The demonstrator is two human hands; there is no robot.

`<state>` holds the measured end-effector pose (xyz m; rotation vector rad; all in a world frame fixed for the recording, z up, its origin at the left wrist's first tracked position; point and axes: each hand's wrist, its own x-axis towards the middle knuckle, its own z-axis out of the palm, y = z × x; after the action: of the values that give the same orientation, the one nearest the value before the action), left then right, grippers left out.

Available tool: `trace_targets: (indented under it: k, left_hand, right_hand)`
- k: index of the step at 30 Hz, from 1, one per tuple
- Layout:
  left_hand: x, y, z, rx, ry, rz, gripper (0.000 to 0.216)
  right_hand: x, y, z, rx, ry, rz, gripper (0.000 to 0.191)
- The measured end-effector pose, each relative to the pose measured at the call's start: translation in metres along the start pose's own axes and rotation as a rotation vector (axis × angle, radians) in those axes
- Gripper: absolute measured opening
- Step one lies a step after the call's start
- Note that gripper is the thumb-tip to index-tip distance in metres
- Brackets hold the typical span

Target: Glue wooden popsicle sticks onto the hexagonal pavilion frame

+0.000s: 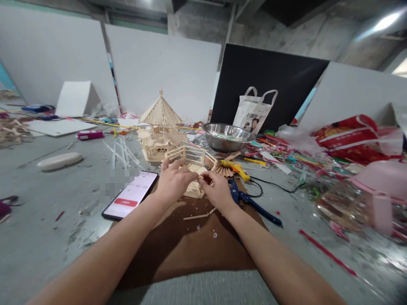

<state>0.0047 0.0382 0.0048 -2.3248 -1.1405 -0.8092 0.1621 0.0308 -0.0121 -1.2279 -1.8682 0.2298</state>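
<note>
Low in front of me sits a small railed model [194, 190] built of pale wooden sticks. My left hand [173, 180] rests over its near left side, fingers curled onto the frame. At the near right edge, my right hand [218, 190] is closed in a pinch, its fingertips meeting those of my left hand. What the pinch holds is too small and covered to make out. Below the hands, a loose wooden stick [195, 217] lies on a brown board [203, 250]. Behind the model stands a taller stick pavilion [161, 112] with a pointed roof.
A lit phone [130, 199] lies left of my hands. To the right are blue-handled cutters [254, 205] and a yellow glue gun [237, 169] with a black cord. Farther back stand a metal bowl [227, 142] and a white bag [252, 110]. A pink-lidded jug [375, 199] is far right.
</note>
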Motion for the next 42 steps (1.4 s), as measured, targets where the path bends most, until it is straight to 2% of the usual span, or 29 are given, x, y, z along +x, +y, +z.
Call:
trace_targets:
  k: [7,12,19,42]
  left_hand:
    - [-0.0006,-0.0006,0.0008,-0.016,-0.003,-0.01,0.016]
    - [-0.001,-0.0012,0.0015,-0.015,0.0,-0.008,0.017]
    - [-0.0016,-0.0009,0.0028,-0.023,0.008,-0.008,0.017]
    - [-0.0024,-0.0012,0.004,-0.021,0.019,-0.037,0.016]
  right_hand:
    - [0.001,0.0004,-0.0006,-0.015,-0.005,-0.023,0.01]
    - [0.0023,0.003,-0.0016,0.005,-0.056,-0.059,0.013]
    - [0.0008,0.0018,-0.0008,-0.031,-0.039,-0.072,0.015]
    - [0.0025,0.0081,-0.004,0.045,-0.077,-0.022,0.02]
